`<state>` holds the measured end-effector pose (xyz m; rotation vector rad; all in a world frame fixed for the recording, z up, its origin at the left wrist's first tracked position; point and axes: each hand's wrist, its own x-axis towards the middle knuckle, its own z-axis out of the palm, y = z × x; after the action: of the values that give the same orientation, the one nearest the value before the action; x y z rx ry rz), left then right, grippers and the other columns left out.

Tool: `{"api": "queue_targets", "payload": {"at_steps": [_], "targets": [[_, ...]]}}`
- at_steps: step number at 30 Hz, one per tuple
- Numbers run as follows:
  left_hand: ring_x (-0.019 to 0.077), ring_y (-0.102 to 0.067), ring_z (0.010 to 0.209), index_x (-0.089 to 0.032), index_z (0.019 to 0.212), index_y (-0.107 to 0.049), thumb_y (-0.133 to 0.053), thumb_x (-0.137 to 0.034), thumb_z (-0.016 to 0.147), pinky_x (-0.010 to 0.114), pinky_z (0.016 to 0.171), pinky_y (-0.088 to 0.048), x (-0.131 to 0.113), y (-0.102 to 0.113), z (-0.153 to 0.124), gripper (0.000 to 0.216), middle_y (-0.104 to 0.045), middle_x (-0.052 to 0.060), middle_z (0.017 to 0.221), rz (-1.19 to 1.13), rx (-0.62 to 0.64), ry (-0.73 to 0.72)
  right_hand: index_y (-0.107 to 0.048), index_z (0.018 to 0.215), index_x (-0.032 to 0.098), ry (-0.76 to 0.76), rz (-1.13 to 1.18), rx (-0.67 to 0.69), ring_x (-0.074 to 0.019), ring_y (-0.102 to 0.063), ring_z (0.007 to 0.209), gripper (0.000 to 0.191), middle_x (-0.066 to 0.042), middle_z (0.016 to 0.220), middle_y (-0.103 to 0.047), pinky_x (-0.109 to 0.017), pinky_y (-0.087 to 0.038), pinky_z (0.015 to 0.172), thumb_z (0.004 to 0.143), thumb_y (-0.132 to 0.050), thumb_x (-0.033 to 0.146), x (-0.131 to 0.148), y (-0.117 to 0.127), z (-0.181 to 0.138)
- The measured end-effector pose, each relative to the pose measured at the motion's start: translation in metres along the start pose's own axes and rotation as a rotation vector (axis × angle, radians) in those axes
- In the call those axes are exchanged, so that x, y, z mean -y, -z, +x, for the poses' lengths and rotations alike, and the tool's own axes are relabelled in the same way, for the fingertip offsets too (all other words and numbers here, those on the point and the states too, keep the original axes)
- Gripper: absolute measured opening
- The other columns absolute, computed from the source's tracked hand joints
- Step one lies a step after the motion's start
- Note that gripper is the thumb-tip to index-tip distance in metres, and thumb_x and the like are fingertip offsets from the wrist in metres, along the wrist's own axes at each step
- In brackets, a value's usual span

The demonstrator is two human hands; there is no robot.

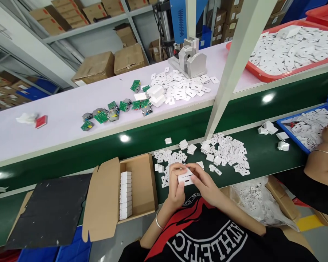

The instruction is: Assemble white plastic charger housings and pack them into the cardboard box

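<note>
Left hand and right hand clasp a white casing by the bench's near edge; it's probably light, stiff, best side-gripped.

A factory assembly workshop is indicated by a dark-green worktop strewn with small white plastic pieces, by green circuit boards laid on a pale lilac shelf, and by a silver metal fixture. Brown cardboard cartons are stored on grey metal racks; a red plastic tray is heaped with white parts.
</note>
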<state>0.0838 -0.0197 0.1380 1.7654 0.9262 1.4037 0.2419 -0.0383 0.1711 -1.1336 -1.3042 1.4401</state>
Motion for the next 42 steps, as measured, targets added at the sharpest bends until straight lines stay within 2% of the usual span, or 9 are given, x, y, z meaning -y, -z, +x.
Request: {"api": "queue_targets", "payload": {"at_steps": [3,7,10,12,17,22,32,38,42], "targets": [[0.0266,-0.054,0.117,-0.026,0.12,-0.058,-0.034,-0.049,0.108,0.048,0.098,-0.051,-0.003,0.003,-0.003,0.035,-0.051,0.011,0.126,0.051,0.03,0.041,-0.055,0.135,0.027,-0.038,0.065,0.05,-0.0208,-0.064,0.097,0.043,-0.006,0.116,-0.066,-0.034,-0.058,0.081,0.107,-0.047,0.058,0.0,-0.003,0.001],[0.0288,-0.05,0.125,-0.027,0.129,-0.061,-0.027,-0.055,0.109,0.05,0.103,-0.049,-0.009,0.008,0.0,0.048,-0.045,0.012,0.135,0.151,0.134,0.113,-0.056,0.131,0.025,0.025,0.008,-0.041,-0.0201,-0.066,0.091,0.039,-0.005,0.109,-0.068,-0.034,-0.057,0.081,0.106,-0.051,0.055,-0.003,0.001,0.0],[0.0283,-0.054,0.119,-0.027,0.143,-0.057,-0.023,-0.056,0.11,0.048,0.1,-0.049,-0.011,0.012,0.006,0.056,-0.054,0.013,0.129,0.126,0.259,0.164,-0.057,0.131,0.024,0.102,-0.155,-0.138,-0.0207,-0.065,0.091,0.039,-0.006,0.108,-0.068,-0.036,-0.056,0.085,0.105,-0.054,0.052,-0.007,0.006,-0.002],[0.026,-0.058,0.107,-0.026,0.141,-0.06,-0.026,-0.052,0.111,0.044,0.093,-0.05,-0.011,0.014,0.008,0.052,-0.062,0.011,0.118,0.085,0.296,0.18,-0.057,0.13,0.023,0.125,-0.236,-0.161,-0.0211,-0.065,0.089,0.037,-0.006,0.104,-0.067,-0.036,-0.056,0.084,0.105,-0.054,0.051,-0.009,0.007,-0.003],[0.0217,-0.058,0.087,-0.023,0.124,-0.071,-0.036,-0.048,0.11,0.035,0.076,-0.048,-0.006,0.012,0.003,0.045,-0.066,0.008,0.099,0.044,0.2,0.187,-0.055,0.127,0.023,0.134,-0.266,-0.153,-0.0211,-0.065,0.081,0.037,-0.004,0.092,-0.066,-0.034,-0.054,0.077,0.106,-0.049,0.052,-0.01,0.001,-0.003],[0.0219,-0.06,0.087,-0.022,0.118,-0.074,-0.036,-0.048,0.111,0.035,0.078,-0.048,-0.003,0.009,-0.003,0.047,-0.067,0.007,0.096,0.032,0.104,0.194,-0.057,0.122,0.022,0.106,-0.32,-0.106,-0.0198,-0.059,0.071,0.037,-0.002,0.085,-0.063,-0.035,-0.053,0.078,0.108,-0.042,0.053,-0.005,-0.006,0.0],[0.0215,-0.058,0.089,-0.023,0.119,-0.073,-0.038,-0.049,0.11,0.035,0.08,-0.048,-0.003,0.016,0.001,0.044,-0.065,0.007,0.1,0.037,0.115,0.217,-0.058,0.125,0.023,0.168,-0.312,-0.128,-0.0197,-0.062,0.079,0.035,-0.006,0.103,-0.068,-0.033,-0.053,0.076,0.108,-0.043,0.049,-0.007,-0.013,0.008],[0.0203,-0.057,0.082,-0.022,0.113,-0.075,-0.038,-0.051,0.109,0.034,0.073,-0.046,0.003,0.017,0.002,0.047,-0.065,0.006,0.093,0.019,0.091,0.189,-0.059,0.123,0.023,0.175,-0.355,-0.141,-0.0198,-0.06,0.071,0.04,-0.004,0.088,-0.066,-0.032,-0.048,0.064,0.107,-0.044,0.056,-0.012,-0.015,0.01],[0.0232,-0.061,0.093,-0.022,0.12,-0.072,-0.028,-0.053,0.111,0.04,0.087,-0.05,0.003,0.018,0.004,0.055,-0.069,0.009,0.103,-0.017,0.127,0.226,-0.061,0.119,0.023,0.116,-0.292,-0.177,-0.0218,-0.063,0.076,0.042,-0.002,0.082,-0.063,-0.032,-0.049,0.066,0.106,-0.044,0.058,-0.015,-0.016,0.011]]}}
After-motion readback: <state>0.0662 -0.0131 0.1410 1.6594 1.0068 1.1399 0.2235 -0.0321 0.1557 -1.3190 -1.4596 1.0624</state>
